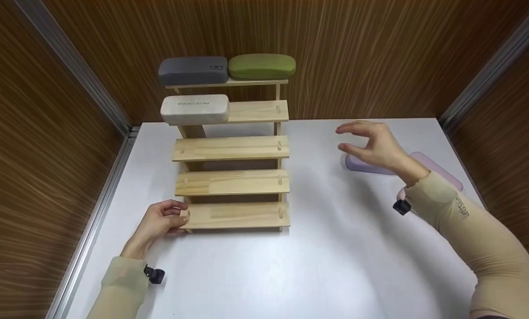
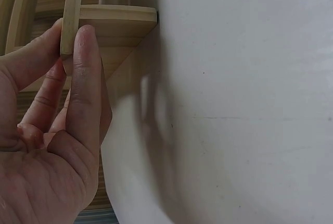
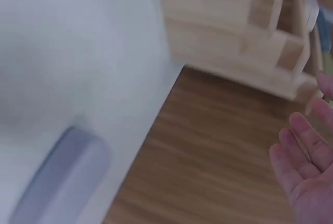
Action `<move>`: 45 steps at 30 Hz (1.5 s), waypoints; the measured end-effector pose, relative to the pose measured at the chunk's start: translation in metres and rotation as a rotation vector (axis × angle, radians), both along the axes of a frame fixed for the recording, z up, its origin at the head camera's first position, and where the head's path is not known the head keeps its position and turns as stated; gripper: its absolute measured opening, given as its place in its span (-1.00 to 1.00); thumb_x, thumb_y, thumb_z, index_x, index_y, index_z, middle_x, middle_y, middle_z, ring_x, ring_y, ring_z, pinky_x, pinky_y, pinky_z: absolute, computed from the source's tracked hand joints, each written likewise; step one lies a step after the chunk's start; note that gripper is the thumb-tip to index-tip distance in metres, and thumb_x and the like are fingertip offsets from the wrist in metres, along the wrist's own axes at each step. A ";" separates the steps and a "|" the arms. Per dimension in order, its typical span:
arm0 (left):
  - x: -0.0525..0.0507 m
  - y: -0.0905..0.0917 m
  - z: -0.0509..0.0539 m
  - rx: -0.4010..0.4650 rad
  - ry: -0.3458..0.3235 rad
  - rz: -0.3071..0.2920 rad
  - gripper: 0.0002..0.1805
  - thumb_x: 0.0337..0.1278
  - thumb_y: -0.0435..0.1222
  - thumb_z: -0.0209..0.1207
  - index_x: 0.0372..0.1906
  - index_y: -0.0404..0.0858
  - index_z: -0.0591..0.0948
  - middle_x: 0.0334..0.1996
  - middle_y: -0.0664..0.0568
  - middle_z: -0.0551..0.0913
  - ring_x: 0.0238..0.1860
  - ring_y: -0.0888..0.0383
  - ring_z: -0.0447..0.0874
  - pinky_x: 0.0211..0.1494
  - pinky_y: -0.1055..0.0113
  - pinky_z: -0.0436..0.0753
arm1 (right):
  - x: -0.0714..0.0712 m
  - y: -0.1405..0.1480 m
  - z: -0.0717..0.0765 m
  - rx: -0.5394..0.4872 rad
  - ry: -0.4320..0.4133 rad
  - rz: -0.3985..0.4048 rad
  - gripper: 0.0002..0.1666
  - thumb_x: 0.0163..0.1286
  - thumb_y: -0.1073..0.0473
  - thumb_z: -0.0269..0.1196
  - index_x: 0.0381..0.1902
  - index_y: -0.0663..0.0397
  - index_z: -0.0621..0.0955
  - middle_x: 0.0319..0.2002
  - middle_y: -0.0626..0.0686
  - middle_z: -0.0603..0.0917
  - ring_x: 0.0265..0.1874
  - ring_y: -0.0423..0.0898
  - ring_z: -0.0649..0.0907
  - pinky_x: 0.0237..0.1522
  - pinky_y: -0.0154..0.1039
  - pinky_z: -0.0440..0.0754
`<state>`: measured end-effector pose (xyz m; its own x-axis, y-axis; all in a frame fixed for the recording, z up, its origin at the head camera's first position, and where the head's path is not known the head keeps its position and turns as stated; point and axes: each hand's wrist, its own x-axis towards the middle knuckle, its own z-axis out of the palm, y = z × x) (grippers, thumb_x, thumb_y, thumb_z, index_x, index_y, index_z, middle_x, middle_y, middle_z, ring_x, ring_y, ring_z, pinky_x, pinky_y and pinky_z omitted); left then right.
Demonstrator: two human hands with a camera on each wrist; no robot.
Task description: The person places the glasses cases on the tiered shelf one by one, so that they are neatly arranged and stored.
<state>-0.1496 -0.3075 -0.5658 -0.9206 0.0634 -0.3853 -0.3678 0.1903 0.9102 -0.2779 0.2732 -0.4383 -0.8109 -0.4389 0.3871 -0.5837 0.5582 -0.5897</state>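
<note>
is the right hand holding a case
No, the right hand has its thumb and fingers apart, with nothing between them.

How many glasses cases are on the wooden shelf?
3: the gray case and green case on the top step, the white case on the next step down.

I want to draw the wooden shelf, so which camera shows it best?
The head view: there the wooden shelf shows clearly from top to bottom. The left wrist view shows part of it, close up, with the left hand gripping it. The right wrist view shows it tilted, blurry and cut off.
</note>
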 end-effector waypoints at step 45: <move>0.002 0.000 0.000 -0.008 0.031 -0.004 -0.47 0.28 -0.53 0.45 0.30 -0.59 0.60 -0.29 0.11 0.73 -0.31 0.23 0.83 -0.23 0.28 0.98 | -0.044 0.123 -0.101 0.337 -0.569 -0.268 0.04 0.27 0.27 0.61 0.66 0.25 0.44 0.59 0.46 0.48 0.52 0.41 0.50 0.68 0.50 0.41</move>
<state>-0.1479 -0.3075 -0.5658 -0.9320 0.0636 -0.3569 -0.3386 0.1991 0.9196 -0.3219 0.3966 -0.5393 -0.9434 -0.2177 -0.2500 -0.0540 0.8450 -0.5320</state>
